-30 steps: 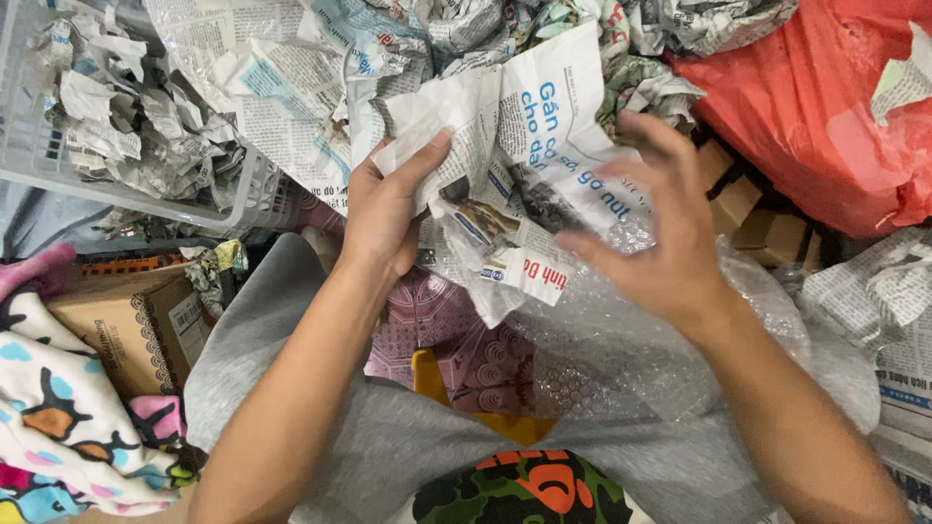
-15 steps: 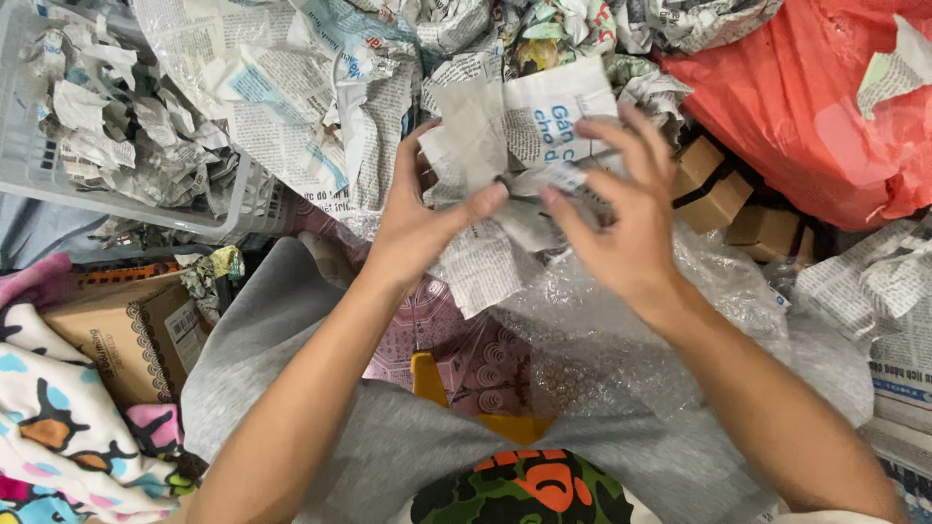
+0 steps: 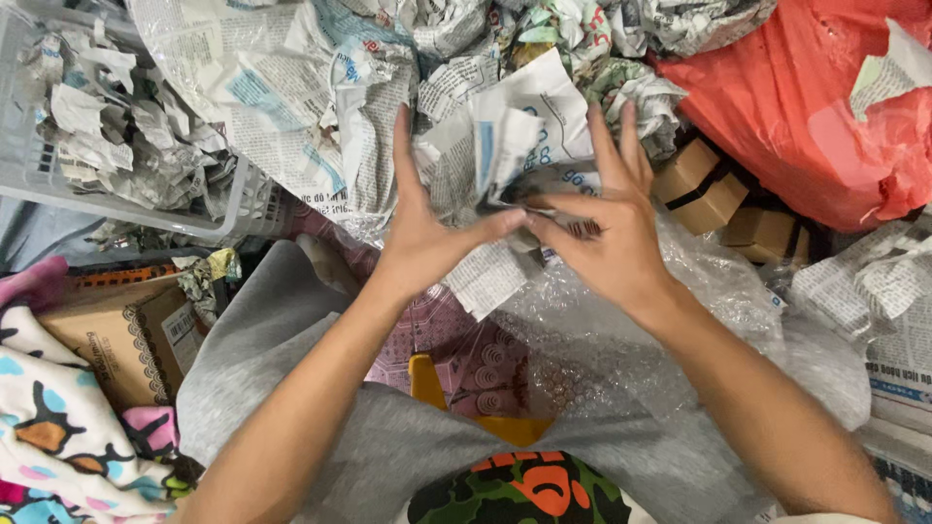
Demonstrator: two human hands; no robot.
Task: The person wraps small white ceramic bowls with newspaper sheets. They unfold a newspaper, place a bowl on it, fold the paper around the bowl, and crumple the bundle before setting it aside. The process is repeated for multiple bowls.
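Seen from above, two bare hands meet over a lap. The left hand (image 3: 427, 228) and the right hand (image 3: 607, 233) both have their fingers stretched upward and slightly spread, while the two thumbs come together in the middle, pinching a crumpled wad of newspaper (image 3: 505, 146) between them. The wad sits at the centre of the view, held just above a sheet of clear bubble wrap (image 3: 621, 340) that lies across the lap, under the right forearm. Beyond the hands is a heap of loose crumpled newspaper (image 3: 291, 87). At the upper left, a grey plastic basket (image 3: 228, 209) holds more paper scraps. To the right of the hands sit small brown cardboard boxes (image 3: 694, 184), and past them a red plastic bag (image 3: 806, 107). At the lower left lies a colourful patterned cloth (image 3: 58, 437) beside a brown cardboard box (image 3: 112, 335).
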